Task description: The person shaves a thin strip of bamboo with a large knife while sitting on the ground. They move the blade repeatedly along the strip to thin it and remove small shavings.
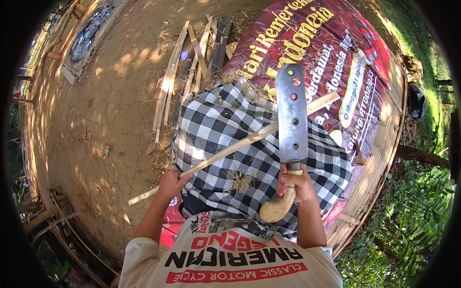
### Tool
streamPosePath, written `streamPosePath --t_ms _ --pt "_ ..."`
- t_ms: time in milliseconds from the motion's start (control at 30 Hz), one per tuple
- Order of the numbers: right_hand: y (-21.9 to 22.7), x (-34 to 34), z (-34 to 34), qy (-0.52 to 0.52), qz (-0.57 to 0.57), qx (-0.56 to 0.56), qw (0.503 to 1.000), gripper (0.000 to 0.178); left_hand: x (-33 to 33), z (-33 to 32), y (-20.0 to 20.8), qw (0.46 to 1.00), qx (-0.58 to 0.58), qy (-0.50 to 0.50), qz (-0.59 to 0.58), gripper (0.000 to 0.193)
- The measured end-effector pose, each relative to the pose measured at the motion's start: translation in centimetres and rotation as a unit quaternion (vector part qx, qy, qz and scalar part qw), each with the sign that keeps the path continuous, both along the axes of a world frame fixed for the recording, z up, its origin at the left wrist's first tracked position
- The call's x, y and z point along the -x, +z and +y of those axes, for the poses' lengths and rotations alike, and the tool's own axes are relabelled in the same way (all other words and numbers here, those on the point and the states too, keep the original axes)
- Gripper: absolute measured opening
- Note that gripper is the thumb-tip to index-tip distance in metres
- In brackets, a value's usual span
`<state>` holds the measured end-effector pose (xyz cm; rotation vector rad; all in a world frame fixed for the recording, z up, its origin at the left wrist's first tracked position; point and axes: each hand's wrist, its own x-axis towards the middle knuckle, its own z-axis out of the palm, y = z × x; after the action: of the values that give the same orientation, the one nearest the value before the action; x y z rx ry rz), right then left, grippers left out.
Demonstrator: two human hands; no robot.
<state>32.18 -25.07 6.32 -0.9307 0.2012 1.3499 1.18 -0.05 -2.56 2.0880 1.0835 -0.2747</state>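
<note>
My left hand (175,184) is closed round a long, pale wooden stick (230,148) close to its lower left end. The stick slants up to the right across my lap, which is covered by a black-and-white checked cloth (221,115). In my right hand (297,184) is a machete (293,113), gripped by its curved wooden handle. Its broad steel blade has several holes and points away from me. From this view the blade passes in front of the stick and hides a short part of it; whether they touch I cannot tell. Thin curly shavings lie on the cloth.
A red printed banner (259,48) with shavings spreads beneath and ahead of me, over a bamboo platform (372,175). More wooden strips (169,79) are piled ahead to the left, on bare cracked earth (115,120). Farther left is an ash-filled pit (91,31); green plants (398,230) grow at right.
</note>
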Motion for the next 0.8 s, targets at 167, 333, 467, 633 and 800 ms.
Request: streamPosePath --t_ms 167,333,467,633,800 --pt "-1.3 1.2 0.5 0.123 -0.170 0.099 0.973 0.019 -0.4 0.3 0.2 1.000 0.009 -0.005 0.015 0.066" --pt "-0.7 0.0 0.0 0.094 -0.130 0.086 0.983 0.020 0.3 0.4 -0.5 1.000 0.016 -0.001 0.008 0.066" --pt "-1.3 0.8 0.2 0.057 -0.093 0.074 0.991 0.020 -0.6 0.2 0.6 1.000 0.024 0.005 0.010 0.065" --pt "-1.1 1.4 -0.4 0.202 -0.108 0.045 0.972 0.017 0.3 0.2 -0.3 1.000 0.028 0.007 0.010 0.065" --pt "-1.7 1.1 0.0 0.007 -0.124 0.079 0.989 0.019 0.4 0.1 -0.9 0.999 0.025 0.022 -0.002 0.062"
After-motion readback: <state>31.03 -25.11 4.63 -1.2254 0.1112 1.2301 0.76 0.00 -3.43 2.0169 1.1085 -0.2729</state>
